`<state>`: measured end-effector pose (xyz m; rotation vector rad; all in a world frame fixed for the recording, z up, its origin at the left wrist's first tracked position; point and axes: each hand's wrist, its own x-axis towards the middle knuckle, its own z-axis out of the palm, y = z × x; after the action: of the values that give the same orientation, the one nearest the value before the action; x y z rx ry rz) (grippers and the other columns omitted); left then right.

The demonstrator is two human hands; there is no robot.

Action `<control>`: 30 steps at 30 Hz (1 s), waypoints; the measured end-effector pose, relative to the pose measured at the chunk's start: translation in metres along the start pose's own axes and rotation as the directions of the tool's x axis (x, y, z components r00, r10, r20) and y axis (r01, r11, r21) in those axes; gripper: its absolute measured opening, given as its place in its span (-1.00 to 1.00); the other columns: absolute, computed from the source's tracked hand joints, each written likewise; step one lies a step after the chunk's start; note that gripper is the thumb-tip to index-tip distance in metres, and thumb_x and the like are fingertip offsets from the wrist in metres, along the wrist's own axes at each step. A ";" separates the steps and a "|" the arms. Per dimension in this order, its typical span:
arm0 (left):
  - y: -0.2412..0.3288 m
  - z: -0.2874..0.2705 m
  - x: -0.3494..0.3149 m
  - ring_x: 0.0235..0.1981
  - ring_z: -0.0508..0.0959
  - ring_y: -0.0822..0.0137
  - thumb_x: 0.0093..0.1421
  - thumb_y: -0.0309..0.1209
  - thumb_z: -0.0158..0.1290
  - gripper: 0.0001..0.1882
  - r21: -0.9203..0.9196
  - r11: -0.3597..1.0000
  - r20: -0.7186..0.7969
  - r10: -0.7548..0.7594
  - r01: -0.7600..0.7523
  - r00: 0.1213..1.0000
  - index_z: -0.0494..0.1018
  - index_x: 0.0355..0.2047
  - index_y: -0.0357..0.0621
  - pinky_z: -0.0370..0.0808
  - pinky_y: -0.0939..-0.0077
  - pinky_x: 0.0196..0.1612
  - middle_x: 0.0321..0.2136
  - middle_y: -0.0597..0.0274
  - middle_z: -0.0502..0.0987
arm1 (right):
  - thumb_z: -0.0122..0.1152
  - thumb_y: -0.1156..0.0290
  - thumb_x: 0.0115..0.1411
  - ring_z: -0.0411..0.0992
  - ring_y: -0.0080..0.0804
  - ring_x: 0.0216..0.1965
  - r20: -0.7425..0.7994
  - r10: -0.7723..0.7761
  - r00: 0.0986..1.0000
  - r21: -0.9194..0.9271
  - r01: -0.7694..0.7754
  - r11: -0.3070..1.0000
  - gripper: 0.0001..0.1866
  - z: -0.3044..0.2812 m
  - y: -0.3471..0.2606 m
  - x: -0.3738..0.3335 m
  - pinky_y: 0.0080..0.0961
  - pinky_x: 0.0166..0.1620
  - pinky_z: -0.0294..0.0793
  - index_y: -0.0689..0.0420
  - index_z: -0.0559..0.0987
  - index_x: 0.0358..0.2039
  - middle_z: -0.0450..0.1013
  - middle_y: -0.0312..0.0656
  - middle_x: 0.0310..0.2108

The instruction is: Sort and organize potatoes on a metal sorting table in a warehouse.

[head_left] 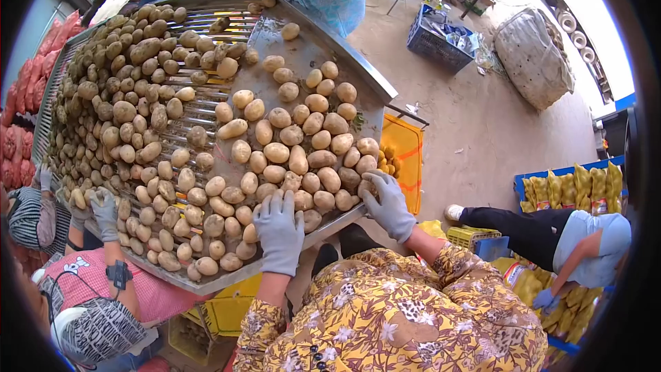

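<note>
Tan, rounded potatoes bunch between the grey-gloved left hand and grey-gloved right hand, long axes mixed. Left fingers, slightly spread, touch the nearest; right fingers curl at the bunch's edge, hold unclear. Beneath lies a silver metal tray.

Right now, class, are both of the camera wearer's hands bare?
No, the left hand and the right hand both wear grey gloves beside the potatoes.
</note>
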<state>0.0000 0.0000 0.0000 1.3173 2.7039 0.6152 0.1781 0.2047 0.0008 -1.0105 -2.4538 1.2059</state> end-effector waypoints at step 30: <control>-0.014 -0.072 -0.005 -0.08 0.56 0.26 0.42 0.01 0.08 -0.51 -0.820 -0.536 0.283 -0.683 -0.199 0.674 0.41 0.15 -0.06 0.61 0.37 -0.06 -0.02 0.20 0.56 | 0.38 0.28 0.16 0.47 -0.07 0.02 0.222 -0.639 0.737 0.086 0.638 0.765 -0.52 0.057 -0.056 0.121 -0.16 0.06 0.45 0.11 0.53 0.08 0.48 -0.08 0.02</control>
<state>-0.0239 -0.0351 0.0597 -0.4981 0.9172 2.5503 0.0354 0.2275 -0.0039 0.0430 -2.6201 1.1144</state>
